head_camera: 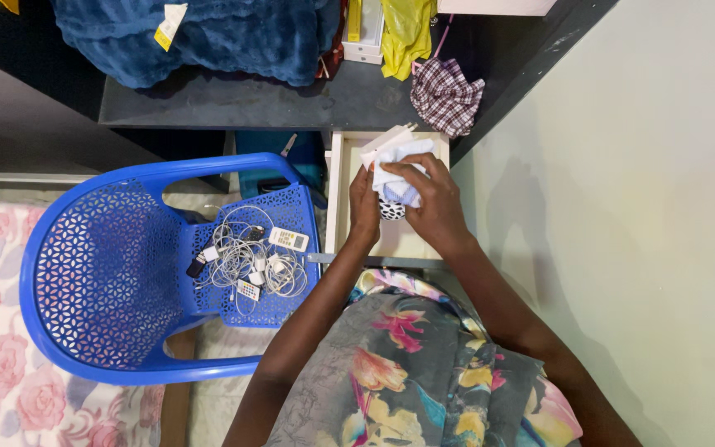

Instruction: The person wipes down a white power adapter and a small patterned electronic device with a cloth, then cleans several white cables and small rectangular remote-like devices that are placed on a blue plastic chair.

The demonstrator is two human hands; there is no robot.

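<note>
Gathering Soft Cloth Over an Open Drawer

Holding a bundle of pale cloth (pixel 397 170) above an open drawer (pixel 337 199), a person worked at a dark desk (pixel 233 103) beside a light green wall. The right hand (pixel 432 203) was closed over the top of the bundle, fingers curled around its folds, while the left hand (pixel 364 207) pinched its near edge from below. A small black-and-white spotted piece (pixel 391 210) showed under the cloth; whether it was part of the bundle could not be told. The fabric looked light, limp and unlikely to slip or break, so it would probably sag unless gathered in the fist or supported from beneath, as both hands did. Just left of the drawer stood a blue plastic chair (pixel 101 273), its seat heaped with white cables (pixel 246 261) and a small remote (pixel 288 239). A blue blanket (pixel 200 33), a checked cloth (pixel 445 95) and a yellow bag (pixel 405 29) lay on the desk.
</note>
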